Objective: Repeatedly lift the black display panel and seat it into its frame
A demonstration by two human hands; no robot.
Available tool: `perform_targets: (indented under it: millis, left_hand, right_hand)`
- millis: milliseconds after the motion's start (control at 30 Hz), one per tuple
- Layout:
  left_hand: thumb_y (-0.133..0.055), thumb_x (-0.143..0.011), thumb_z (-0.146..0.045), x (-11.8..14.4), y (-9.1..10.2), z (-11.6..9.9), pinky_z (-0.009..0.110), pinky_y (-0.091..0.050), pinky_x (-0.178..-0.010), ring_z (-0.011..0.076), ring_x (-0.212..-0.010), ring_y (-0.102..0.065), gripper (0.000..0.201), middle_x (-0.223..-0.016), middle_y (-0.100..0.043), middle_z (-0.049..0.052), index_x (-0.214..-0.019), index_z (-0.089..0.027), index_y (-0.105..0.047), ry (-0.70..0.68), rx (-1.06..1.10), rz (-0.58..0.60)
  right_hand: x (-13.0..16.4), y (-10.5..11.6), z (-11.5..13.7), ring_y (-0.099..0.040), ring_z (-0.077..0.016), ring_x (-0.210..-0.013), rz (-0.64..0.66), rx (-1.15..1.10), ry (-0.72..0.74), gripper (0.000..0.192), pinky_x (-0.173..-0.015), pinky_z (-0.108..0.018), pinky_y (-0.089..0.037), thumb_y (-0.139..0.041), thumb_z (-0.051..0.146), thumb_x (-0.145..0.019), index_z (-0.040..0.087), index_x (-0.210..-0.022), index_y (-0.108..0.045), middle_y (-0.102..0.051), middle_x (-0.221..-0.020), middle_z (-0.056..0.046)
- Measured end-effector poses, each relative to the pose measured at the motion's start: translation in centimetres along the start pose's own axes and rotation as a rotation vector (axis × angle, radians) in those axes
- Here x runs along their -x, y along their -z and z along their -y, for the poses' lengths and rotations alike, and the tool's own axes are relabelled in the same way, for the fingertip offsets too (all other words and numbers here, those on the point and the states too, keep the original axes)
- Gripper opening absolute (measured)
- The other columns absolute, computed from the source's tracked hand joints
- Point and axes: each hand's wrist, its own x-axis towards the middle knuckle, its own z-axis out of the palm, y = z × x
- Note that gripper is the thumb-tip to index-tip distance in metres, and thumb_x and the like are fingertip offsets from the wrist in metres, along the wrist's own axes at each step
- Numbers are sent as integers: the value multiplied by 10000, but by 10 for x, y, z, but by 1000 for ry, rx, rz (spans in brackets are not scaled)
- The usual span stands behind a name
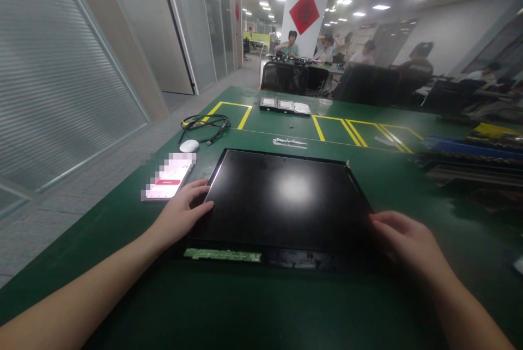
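Desk (253, 306), green with yellow outlines towards its far side, spreads across the lower view. On it, in the middle, lies a black panel (253, 197), face up, with glare near its centre; whether it rests fully flat, I cannot tell. The left hand (183, 211) is clamped on the panel's left edge, thumb over the face, fingers along the side. The right hand (412, 235) is clamped on the right edge, its other fingertips hidden behind thumb and forefinger. Beyond the left hand a black cable (218, 135) lies loosely coiled. Left of the panel is a lit phone (167, 182), partly pixelated. Three drives (285, 105) sit in a row beyond the panel. A green circuit strip (223, 255) runs along the panel's near edge, at left. Between phone and cable lies a white oval thing (189, 146).
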Motion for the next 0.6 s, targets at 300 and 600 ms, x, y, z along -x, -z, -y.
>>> perform_targets:
  millis: [300, 600]
  left_hand:
    - [-609, -781, -476, 2, 1, -4, 529, -378, -1126, 390, -1349, -507, 504, -1481, -559, 170, -1151, -160, -739, -28, -40, 6]
    - [-638, -764, -478, 3, 5, -4, 538, -394, -1105, 386, -1320, -537, 443, -1454, -590, 156, -1089, -198, -749, -38, -62, 3]
  right_hand:
    - [1, 1, 0, -697, -272, -682, 4, -56, -12, 374, -581, -351, -496, -719, 516, -654, 198, -847, -754, -772, -821, -99]
    - [0, 1, 2, -682, -264, -639, -2, 5, -20, 363, -543, -344, -474, -712, 545, -662, 217, -813, -747, -766, -768, -82]
